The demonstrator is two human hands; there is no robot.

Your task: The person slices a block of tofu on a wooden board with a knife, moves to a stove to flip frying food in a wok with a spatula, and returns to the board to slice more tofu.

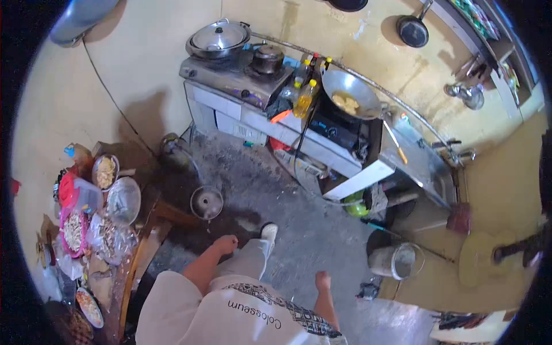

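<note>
My left hand hangs in front of my body on the left, over the dark floor, its fingers curled in and nothing seen in it. Nearest to it are my raised leg with a pale shoe and a round metal piece on the floor. My right hand hangs low on the other side, also closed, with no object showing. Neither hand touches anything that I can see.
A wooden table with bowls, bags and food stands at the left. Ahead are a stove, oil bottles and a wok with food. At the right are a sink and a bucket.
</note>
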